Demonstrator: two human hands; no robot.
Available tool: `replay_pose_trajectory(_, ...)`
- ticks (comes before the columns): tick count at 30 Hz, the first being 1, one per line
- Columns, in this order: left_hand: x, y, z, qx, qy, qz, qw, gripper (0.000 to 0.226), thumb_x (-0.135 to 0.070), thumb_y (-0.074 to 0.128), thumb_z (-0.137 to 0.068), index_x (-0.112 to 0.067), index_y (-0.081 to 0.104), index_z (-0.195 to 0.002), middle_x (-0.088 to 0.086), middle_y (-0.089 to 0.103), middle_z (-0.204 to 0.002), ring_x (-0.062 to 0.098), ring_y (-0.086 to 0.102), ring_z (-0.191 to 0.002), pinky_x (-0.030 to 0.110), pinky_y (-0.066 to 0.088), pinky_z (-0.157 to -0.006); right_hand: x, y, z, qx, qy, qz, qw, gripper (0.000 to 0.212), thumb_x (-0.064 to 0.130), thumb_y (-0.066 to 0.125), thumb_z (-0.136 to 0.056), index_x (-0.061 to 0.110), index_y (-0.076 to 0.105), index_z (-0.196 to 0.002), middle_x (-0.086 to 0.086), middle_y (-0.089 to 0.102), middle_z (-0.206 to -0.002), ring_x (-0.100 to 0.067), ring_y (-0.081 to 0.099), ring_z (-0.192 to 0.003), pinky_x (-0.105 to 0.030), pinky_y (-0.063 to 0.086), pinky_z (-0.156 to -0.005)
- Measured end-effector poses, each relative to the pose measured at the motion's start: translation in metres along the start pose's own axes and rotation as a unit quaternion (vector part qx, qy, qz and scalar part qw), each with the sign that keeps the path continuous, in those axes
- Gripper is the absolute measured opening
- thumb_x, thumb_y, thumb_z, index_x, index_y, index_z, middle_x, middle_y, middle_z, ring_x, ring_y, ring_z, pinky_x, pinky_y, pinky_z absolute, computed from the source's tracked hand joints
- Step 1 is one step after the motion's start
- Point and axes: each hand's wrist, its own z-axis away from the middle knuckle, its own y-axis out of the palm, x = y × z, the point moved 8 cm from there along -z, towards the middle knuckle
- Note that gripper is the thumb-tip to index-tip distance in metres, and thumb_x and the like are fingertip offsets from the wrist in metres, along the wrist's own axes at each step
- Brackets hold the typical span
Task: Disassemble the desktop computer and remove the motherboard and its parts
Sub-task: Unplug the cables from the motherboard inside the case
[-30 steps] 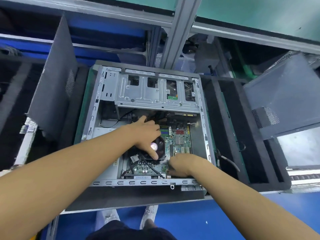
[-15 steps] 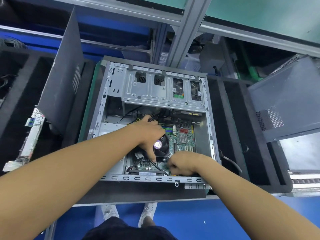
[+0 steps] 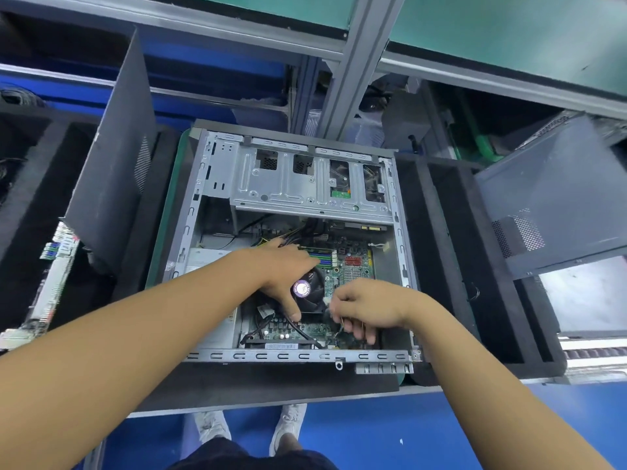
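Note:
An open desktop case (image 3: 198, 232) lies on its side on the bench. Inside it sits the green motherboard (image 3: 353, 266) with a black CPU fan (image 3: 307, 288) bearing a round purple label. My left hand (image 3: 281, 273) rests over the fan's left side, thumb stretched down onto the board by a black cable (image 3: 302, 330). My right hand (image 3: 363, 308) is just right of the fan, its fingers curled and pinching thin wires with a small white connector. A silver drive cage (image 3: 305, 188) spans the case's far end.
A dark side panel (image 3: 112, 157) leans upright left of the case. Another grey panel (image 3: 556, 195) stands at the right. Black foam trays flank the case. A removed circuit board (image 3: 54, 276) lies at the far left. A metal post (image 3: 353, 62) rises behind.
My right hand has lifted from the board's near edge up toward the fan, drawing thin wires with it. My left hand stays on the fan.

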Motion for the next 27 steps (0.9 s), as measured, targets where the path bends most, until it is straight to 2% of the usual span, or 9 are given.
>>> replay_pose_trajectory(3,-0.005,-0.008,0.007,0.017,0.030,0.018,0.999,0.100,-0.056,0.075,-0.076,-0.037,0.017,-0.155,-0.005,0.017,-0.163,0.021,0.019,-0.147,0.048,0.019,-0.118,0.014,-0.003,0.003,0.023,-0.063,-0.132,0.989,0.019,0.021,0.051,-0.101,0.010,0.061,-0.088,-0.007,0.065,-0.077,-0.019,0.063,-0.064,-0.027,0.052,-0.049)
replay_pose_trajectory(6,-0.014,-0.015,0.018,0.035,0.071,0.057,0.995,0.056,-0.037,0.071,-0.082,-0.053,0.051,-0.133,-0.014,0.008,-0.164,0.019,0.011,-0.149,0.053,0.018,-0.118,0.015,-0.002,0.001,0.032,-0.092,-0.206,0.974,0.016,0.018,0.052,-0.102,0.009,0.060,-0.091,-0.010,0.065,-0.081,-0.024,0.066,-0.072,-0.029,0.056,-0.055)
replay_pose_trajectory(9,-0.019,-0.007,0.023,0.063,0.073,0.064,0.993,0.031,-0.030,0.067,-0.079,-0.053,0.070,-0.100,-0.026,0.003,-0.160,0.008,-0.003,-0.147,0.050,0.003,-0.119,0.007,-0.004,-0.005,-0.004,-0.068,-0.192,0.979,0.016,0.015,0.050,-0.102,0.007,0.059,-0.092,-0.009,0.065,-0.077,-0.025,0.069,-0.070,-0.030,0.058,-0.059)
replay_pose_trajectory(13,-0.016,0.004,0.026,0.097,0.049,0.026,0.994,0.020,-0.034,0.072,-0.076,-0.047,0.074,-0.091,-0.032,-0.009,-0.158,0.010,-0.016,-0.147,0.047,-0.004,-0.120,-0.007,-0.011,-0.009,-0.018,0.021,-0.074,0.997,0.018,0.011,0.050,-0.099,0.001,0.061,-0.089,-0.011,0.069,-0.072,-0.023,0.067,-0.058,-0.028,0.056,-0.051)
replay_pose_trajectory(16,-0.018,-0.007,0.025,0.054,0.034,0.026,0.998,0.023,-0.030,0.067,-0.076,-0.044,0.068,-0.094,-0.022,0.017,-0.154,0.023,0.008,-0.143,0.047,0.018,-0.117,-0.022,0.003,-0.011,0.048,0.137,0.094,0.985,0.028,0.010,0.047,-0.100,-0.014,0.061,-0.095,-0.022,0.073,-0.083,-0.022,0.065,-0.050,-0.031,0.059,-0.052)
replay_pose_trajectory(18,-0.015,-0.016,0.025,0.007,0.011,0.026,1.000,0.041,-0.024,0.061,-0.078,-0.042,0.050,-0.113,-0.010,0.035,-0.129,0.021,0.030,-0.119,0.039,0.036,-0.102,-0.029,0.012,-0.013,0.082,0.184,0.156,0.967,0.029,0.010,0.046,-0.102,-0.014,0.059,-0.092,-0.023,0.072,-0.082,-0.021,0.062,-0.046,-0.033,0.059,-0.053)
replay_pose_trajectory(22,-0.008,-0.016,0.034,0.012,0.012,-0.020,1.000,0.020,-0.013,0.054,-0.081,-0.027,0.043,-0.074,-0.010,0.040,-0.097,0.006,0.018,-0.094,0.029,0.027,-0.085,-0.028,0.022,-0.015,0.135,0.181,0.160,0.961,0.027,0.014,0.047,-0.101,0.000,0.061,-0.082,-0.009,0.060,-0.067,-0.016,0.053,-0.041,-0.024,0.050,-0.043)
replay_pose_trajectory(24,-0.002,-0.013,0.036,0.046,-0.007,-0.038,0.998,0.006,-0.017,0.050,-0.082,-0.020,0.053,-0.078,-0.010,0.047,-0.087,0.006,0.020,-0.088,0.031,0.020,-0.084,-0.022,0.028,-0.014,0.166,0.149,0.181,0.958,0.028,0.018,0.048,-0.100,0.006,0.060,-0.078,-0.006,0.057,-0.066,-0.015,0.051,-0.045,-0.024,0.049,-0.044)
replay_pose_trajectory(27,0.011,-0.016,0.037,0.081,-0.057,-0.076,0.992,0.042,-0.045,0.034,-0.087,-0.017,0.060,-0.070,-0.002,0.056,-0.076,0.014,0.042,-0.084,0.036,0.023,-0.092,-0.012,0.033,-0.013,0.185,0.105,0.180,0.960,0.028,0.022,0.045,-0.098,0.012,0.057,-0.075,-0.002,0.054,-0.063,-0.014,0.046,-0.045,-0.024,0.042,-0.043)
